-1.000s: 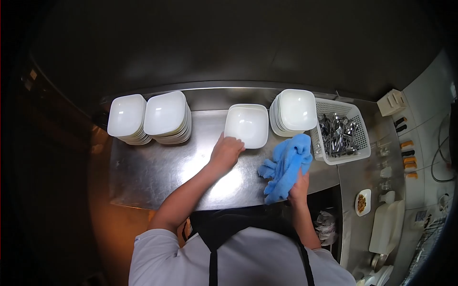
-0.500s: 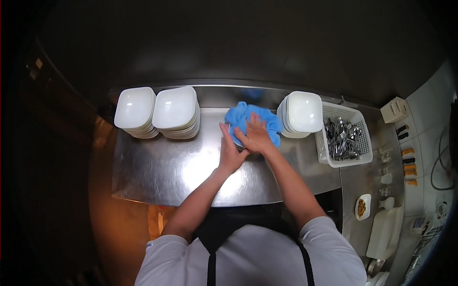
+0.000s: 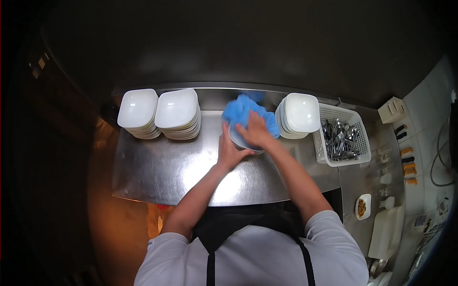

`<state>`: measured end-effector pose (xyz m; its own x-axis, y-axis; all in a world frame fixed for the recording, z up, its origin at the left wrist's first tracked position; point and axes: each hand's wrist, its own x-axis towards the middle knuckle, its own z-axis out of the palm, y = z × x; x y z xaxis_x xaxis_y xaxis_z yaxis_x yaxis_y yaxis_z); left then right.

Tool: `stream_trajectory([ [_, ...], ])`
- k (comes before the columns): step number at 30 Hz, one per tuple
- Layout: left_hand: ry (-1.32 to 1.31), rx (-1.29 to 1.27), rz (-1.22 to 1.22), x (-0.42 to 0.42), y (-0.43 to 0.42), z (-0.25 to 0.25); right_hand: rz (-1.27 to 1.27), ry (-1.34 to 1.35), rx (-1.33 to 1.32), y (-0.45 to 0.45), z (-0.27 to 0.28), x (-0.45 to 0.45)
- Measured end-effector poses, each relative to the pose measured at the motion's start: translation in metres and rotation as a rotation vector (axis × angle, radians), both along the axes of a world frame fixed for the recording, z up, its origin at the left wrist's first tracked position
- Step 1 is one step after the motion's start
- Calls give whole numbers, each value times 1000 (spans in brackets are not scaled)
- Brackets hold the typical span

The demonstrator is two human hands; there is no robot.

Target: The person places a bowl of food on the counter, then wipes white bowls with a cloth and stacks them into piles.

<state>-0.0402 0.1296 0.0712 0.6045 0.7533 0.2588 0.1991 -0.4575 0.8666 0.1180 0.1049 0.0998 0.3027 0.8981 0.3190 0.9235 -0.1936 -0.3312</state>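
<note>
A white square bowl rests near the middle of the steel counter, mostly covered by a blue cloth. Along its left and near edge, my left hand grips the bowl, fingers on one side and thumb across the front. My right hand presses the bunched cloth into the bowl; its fingertips are partly lost in the folds. Just right of the cloth is a stack of white bowls.
Two more bowl stacks stand on the left of the steel counter. At right are a white basket of cutlery, a small dish of food, glasses and a white tray. Knives hang on the right wall.
My right hand has brought the cloth from the right into the bowl and has since shifted slightly on it. My left hand has moved from the bowl's near rim to its left side.
</note>
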Motion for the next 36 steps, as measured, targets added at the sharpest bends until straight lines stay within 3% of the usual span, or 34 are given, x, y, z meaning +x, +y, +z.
stream_trajectory([
  [2,-62,32,3,6,1,-6,-29,-221,112,7,-68,-8],
  [4,57,111,-28,10,6,-32,87,101,-53,4,-50,-18],
  [6,145,178,-47,13,10,-36,113,252,-394,-15,42,-42],
  [9,228,34,-8,8,-1,-7,24,460,-454,-14,43,-32],
  [12,234,63,47,-2,-4,6,20,1440,213,-41,60,-17],
  [13,188,113,76,-4,-1,2,-7,1538,364,-48,69,-9],
  [14,323,274,31,-8,-1,14,-42,1635,526,-56,78,0],
  [16,597,602,-85,-13,1,52,68,1665,607,-77,101,16],
  [17,558,729,-122,-9,3,54,87,1662,662,-84,109,17],
  [21,857,930,-534,10,25,49,115,1620,849,-107,125,18],
  [24,716,656,-659,9,35,51,-2,1501,903,-130,117,21],
  [27,593,250,-575,5,31,64,-78,1338,957,-146,90,18],
  [28,372,35,-588,6,24,65,-86,1282,978,-147,78,15],
  [30,-79,-390,-577,13,3,65,-166,863,796,-136,46,-10],
  [31,-212,-363,-580,23,-8,59,-218,489,817,-115,60,-39],
  [32,-181,-228,-643,18,-10,58,-234,255,774,-110,76,-51],
  [34,-346,-156,-486,15,-36,74,-257,-78,674,-100,105,-56],
  [36,-417,-500,-570,7,-40,91,-224,270,595,-85,123,-27],
])
